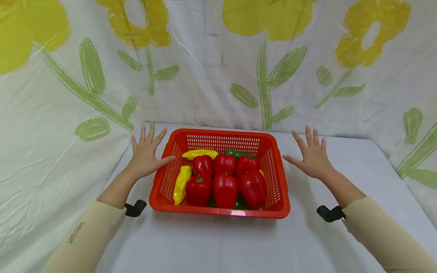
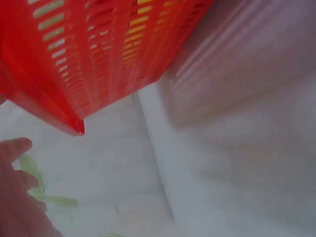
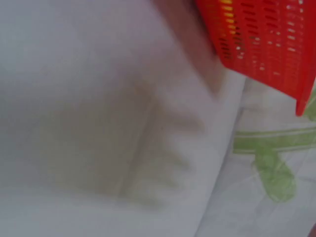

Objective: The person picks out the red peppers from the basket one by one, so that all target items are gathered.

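Note:
A red plastic basket (image 1: 218, 213) with slotted walls stands on the white table. Inside it lie several red bell peppers (image 1: 225, 190), with a long yellow pepper (image 1: 182, 184) along the left wall and another yellow pepper (image 1: 200, 154) at the back. Green peppers (image 1: 239, 154) show partly beneath and behind the red ones. My left hand (image 1: 145, 154) is spread at the basket's left side, its thumb over the rim; whether it touches cannot be told. My right hand (image 1: 313, 158) is spread to the right of the basket, apart from it and holding nothing.
The white table (image 1: 218, 246) reaches back to a hanging cloth (image 1: 205, 94) printed with yellow flowers and green leaves. Black wrist-worn devices (image 1: 135, 208) sit at both cuffs. In the right wrist view, the basket's slotted wall (image 3: 266, 44) rises near the table's edge.

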### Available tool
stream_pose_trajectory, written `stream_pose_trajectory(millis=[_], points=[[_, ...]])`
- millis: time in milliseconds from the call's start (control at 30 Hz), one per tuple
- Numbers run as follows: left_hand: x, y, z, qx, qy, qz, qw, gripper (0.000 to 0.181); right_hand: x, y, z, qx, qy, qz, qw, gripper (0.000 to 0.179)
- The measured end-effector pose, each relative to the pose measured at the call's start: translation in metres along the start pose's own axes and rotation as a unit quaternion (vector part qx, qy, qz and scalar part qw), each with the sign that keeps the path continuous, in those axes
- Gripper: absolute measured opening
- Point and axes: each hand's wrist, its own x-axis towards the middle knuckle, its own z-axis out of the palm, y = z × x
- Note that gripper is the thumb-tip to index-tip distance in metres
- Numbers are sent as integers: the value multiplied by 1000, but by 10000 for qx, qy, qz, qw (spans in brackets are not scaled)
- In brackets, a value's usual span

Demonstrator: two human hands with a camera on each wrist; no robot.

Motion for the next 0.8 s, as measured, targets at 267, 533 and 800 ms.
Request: stream_pose_trajectory(millis=[267, 533, 800], points=[[-7, 3, 12, -1439, -808, -923, 9820, 95, -3, -18, -7, 746, -279, -109, 9968, 82], [-14, 2, 21, -2372, -1080, -1410, 9551, 96, -10, -41, -13, 1105, -876, -74, 9900, 77], [-22, 5, 27, -3013, -956, -1421, 9380, 90, -14, -62, -22, 1836, -1232, -177, 9751, 76]])
